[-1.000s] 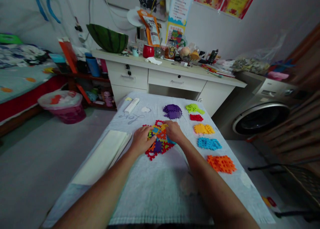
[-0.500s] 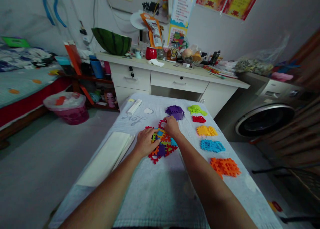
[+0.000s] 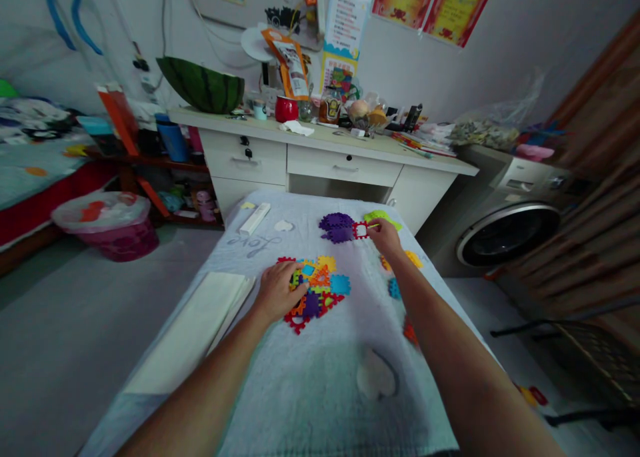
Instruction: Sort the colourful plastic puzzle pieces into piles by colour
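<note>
Flat interlocking puzzle pieces in red, blue, yellow, orange, green and purple form a joined patch (image 3: 313, 302) on the cloth-covered table. My left hand (image 3: 279, 289) lies over the patch's left side, thumb apart from the fingers, covering some pieces. Farther back, my right hand (image 3: 385, 237) pinches a red square puzzle piece (image 3: 361, 230) with an open centre. It is at the right edge of the purple puzzle pieces (image 3: 337, 227); whether they touch, I cannot tell. Behind the hand are green puzzle pieces (image 3: 383, 217). My right arm partly hides the yellow (image 3: 413, 259), blue (image 3: 394, 288) and orange (image 3: 411, 332) pieces.
A folded white cloth (image 3: 193, 334) lies along the table's left side, with a white oblong box (image 3: 255, 218) farther back. Beyond the table stands a cluttered white desk (image 3: 345, 166). A washing machine (image 3: 505, 207) is at right, a pink bin (image 3: 105, 227) at left.
My right hand has moved from the top of the joined patch, away and to the right, with the red square piece. My left hand stays on the patch. The view has shifted slightly right.
</note>
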A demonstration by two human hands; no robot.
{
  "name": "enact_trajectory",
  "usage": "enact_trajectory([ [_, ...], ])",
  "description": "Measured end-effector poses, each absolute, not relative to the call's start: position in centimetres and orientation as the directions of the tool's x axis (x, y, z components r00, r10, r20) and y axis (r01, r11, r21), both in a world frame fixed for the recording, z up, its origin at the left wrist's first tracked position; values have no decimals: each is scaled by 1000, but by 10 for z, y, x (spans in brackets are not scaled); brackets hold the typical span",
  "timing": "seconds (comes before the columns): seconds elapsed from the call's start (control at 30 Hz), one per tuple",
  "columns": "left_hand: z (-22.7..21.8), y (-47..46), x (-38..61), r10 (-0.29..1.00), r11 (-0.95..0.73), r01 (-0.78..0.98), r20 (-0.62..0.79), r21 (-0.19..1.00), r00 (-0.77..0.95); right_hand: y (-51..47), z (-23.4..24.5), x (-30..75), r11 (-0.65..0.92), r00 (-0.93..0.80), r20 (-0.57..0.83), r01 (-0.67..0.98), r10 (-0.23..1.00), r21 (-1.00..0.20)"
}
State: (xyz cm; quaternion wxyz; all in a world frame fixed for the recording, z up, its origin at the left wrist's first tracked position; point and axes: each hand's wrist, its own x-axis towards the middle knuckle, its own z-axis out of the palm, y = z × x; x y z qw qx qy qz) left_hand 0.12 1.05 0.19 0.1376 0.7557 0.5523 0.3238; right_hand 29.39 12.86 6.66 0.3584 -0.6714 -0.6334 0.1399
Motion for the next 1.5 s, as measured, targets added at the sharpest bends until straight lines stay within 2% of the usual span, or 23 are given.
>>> enact_trajectory([
  [0.07, 2, 11, 1, 923, -353, 744, 340, 568, 178, 137, 67, 320, -95, 300, 234, 778, 925, -621],
  [0.17, 2, 11, 2, 924, -348, 747, 340, 567, 173, 147, 65, 344, -190, 372, 221, 800, 902, -570],
  [0.43, 1, 12, 1, 929, -339, 747, 330, 572, 169, 160, 50, 350, -208, 353, 202, 833, 914, -512],
  [0.63, 0, 12, 1, 928, -343, 747, 330, 570, 174, 147, 58, 344, -167, 328, 277, 863, 903, -476],
  [0.73, -2, 13, 1, 923, -351, 747, 343, 564, 175, 128, 66, 326, -89, 252, 315, 887, 915, -453],
  [0.8, -2, 13, 1, 923, -352, 746, 343, 566, 175, 108, 69, 308, 7, 132, 286, 899, 949, -438],
  [0.93, -1, 13, 1, 922, -356, 739, 342, 571, 180, 63, 70, 272, 254, -263, 43, 861, 964, -441],
  [1.03, -2, 13, 0, 915, -368, 726, 366, 581, 171, 37, 65, 255, 335, -399, -75, 844, 914, -419],
  [1.13, -3, 13, 0, 909, -365, 712, 396, 600, 132, 27, 58, 249, 362, -422, -106, 863, 901, -352],
  [1.2, -3, 13, -1, 906, -365, 702, 407, 611, 117, 26, 55, 249, 351, -413, -115, 867, 904, -353],
  [1.5, -2, 15, -1, 911, -354, 671, 401, 652, 91, 24, 48, 258, 224, -316, -61, 782, 947, -581],
])
